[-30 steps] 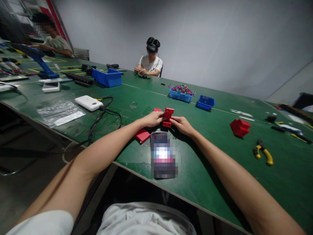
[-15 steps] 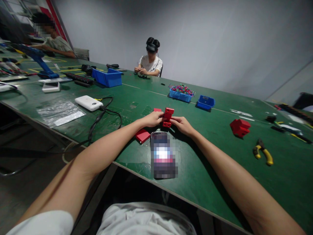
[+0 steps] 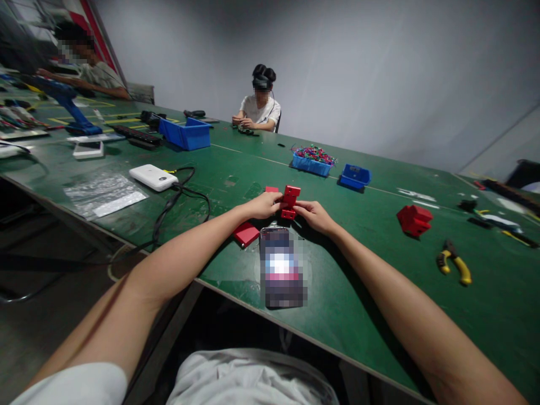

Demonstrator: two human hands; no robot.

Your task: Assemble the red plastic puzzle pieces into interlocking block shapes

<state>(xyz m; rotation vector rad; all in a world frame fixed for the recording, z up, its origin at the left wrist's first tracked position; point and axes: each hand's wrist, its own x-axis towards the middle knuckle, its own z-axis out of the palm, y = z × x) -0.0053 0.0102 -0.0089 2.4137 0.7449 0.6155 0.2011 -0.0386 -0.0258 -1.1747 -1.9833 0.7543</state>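
Note:
A red notched block (image 3: pixel 291 196) with small holes stands upright between my two hands, just beyond a phone. My left hand (image 3: pixel 267 205) grips its left side with closed fingers. From the right, my right hand (image 3: pixel 313 215) pinches the same block between thumb and fingers. Partly behind my left hand lies another red piece (image 3: pixel 271 189). A flat red block (image 3: pixel 245 234) rests on the table by my left wrist. The phone (image 3: pixel 280 267) lies face up nearest me, its lit screen blurred out.
To the right are a red block (image 3: pixel 414 220) and yellow-handled pliers (image 3: pixel 454 262). A blue bin of coloured wires (image 3: pixel 311 163) and a smaller blue bin (image 3: pixel 355 176) stand farther back. Left are a white power bank (image 3: pixel 153 177), black cable (image 3: pixel 169 209) and plastic bag (image 3: pixel 103 194). A co-worker (image 3: pixel 259 109) sits opposite.
My hands and the red block between them have stayed in place. At the far left, another person's arm has shifted outward to the left.

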